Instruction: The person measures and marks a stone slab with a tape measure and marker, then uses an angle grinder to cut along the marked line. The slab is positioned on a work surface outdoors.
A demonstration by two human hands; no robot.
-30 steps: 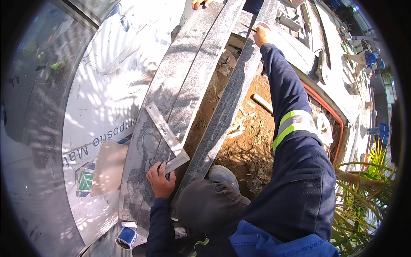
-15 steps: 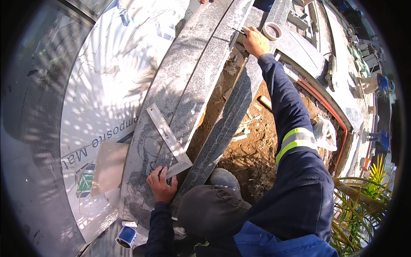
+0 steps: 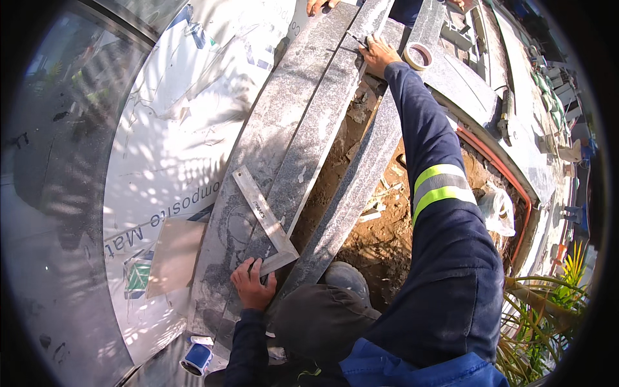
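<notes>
A metal try square lies on the long grey stone slabs, its long leg pointing away to the left. My left hand grips the end of its short leg between thumb and fingers. Farther off, my right hand rests by the edge of the narrower slab, fingers closed around a thin dark marking tool, which looks like a pencil. Its tip is too small to make out. A roll of tape sits just right of that hand.
Another person's hand touches the slabs' far end. A separate stone strip spans the dirt trench on the right. White printed sheeting covers the left side. A blue-and-white can stands near the lower left.
The view has shifted slightly, moving most things right and down. My right hand sits closer over the slab's edge. More of the other person's hand shows, and the stone strip is more brightly lit.
</notes>
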